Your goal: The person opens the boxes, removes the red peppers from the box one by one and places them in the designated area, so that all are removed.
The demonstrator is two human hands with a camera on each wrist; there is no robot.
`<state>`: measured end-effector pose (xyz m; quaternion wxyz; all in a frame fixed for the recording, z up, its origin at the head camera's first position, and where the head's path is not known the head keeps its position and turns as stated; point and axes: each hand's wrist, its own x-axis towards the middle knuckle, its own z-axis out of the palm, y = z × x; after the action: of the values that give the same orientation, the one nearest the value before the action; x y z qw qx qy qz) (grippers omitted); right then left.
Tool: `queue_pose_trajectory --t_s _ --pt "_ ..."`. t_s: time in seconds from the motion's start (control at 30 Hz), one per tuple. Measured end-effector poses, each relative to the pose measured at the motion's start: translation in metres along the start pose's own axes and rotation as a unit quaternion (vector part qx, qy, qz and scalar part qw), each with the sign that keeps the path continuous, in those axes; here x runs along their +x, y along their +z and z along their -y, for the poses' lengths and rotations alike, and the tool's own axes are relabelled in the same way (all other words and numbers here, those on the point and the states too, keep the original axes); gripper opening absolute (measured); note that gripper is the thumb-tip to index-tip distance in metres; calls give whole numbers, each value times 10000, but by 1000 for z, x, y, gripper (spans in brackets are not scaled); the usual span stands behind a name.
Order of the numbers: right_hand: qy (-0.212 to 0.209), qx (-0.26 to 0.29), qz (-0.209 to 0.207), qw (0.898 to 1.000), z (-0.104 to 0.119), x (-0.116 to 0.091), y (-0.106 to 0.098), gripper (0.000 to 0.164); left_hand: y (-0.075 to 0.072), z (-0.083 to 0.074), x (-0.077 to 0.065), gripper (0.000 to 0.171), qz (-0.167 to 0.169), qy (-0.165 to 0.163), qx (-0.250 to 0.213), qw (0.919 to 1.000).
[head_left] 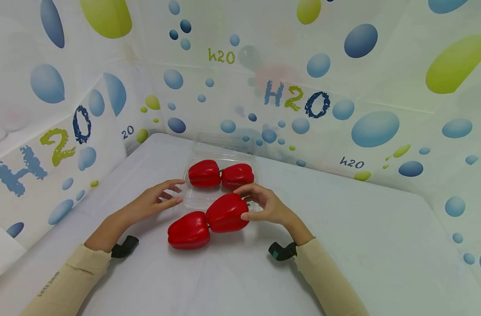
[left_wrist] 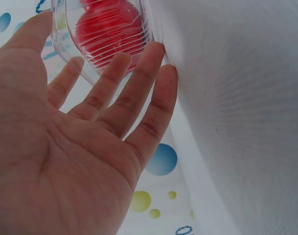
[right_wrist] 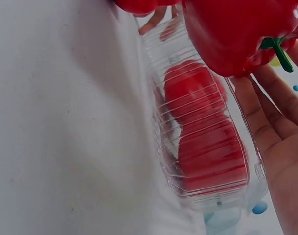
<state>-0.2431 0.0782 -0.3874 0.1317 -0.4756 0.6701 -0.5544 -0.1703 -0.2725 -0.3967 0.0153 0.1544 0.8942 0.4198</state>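
Observation:
A clear plastic clamshell container (head_left: pixel 193 199) lies on the table with its lid folded back. Two red bell peppers sit side by side in its far part, a left one (head_left: pixel 204 174) and a right one (head_left: pixel 238 175). My right hand (head_left: pixel 270 205) grips the stem end of another red bell pepper (head_left: pixel 226 213), thumb on the near side and fingers on the far side. Left of it and close against it, a further red bell pepper (head_left: pixel 189 230) lies in front of the container. At the container's left edge, my left hand (head_left: pixel 151 201) holds nothing, its fingers loosely spread.
A white cloth (head_left: pixel 367 237) covers the table. Behind and to the left stands a white sheet (head_left: pixel 240 101) printed with blue and green drops and H2O lettering. Dark wrist devices, a left one (head_left: pixel 124 247) and a right one (head_left: pixel 282 251), are on both wrists.

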Motion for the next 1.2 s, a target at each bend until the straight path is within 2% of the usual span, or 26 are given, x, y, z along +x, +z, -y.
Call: queue_pose_trajectory --t_s 0.37,0.7,1.0,1.2 --pt "128 -11 198 9997 2 -2 -7 59 -1 -1 0 58 26 21 -10 10000" --pt "16 -199 491 9986 4 -2 -9 54 0 1 1 58 -8 67 29 10000" --pt "252 -310 561 9976 7 -4 -13 55 0 1 0 58 -5 65 5 10000" --pt "261 -301 604 9974 7 -5 -14 54 0 1 0 58 14 65 0 10000"
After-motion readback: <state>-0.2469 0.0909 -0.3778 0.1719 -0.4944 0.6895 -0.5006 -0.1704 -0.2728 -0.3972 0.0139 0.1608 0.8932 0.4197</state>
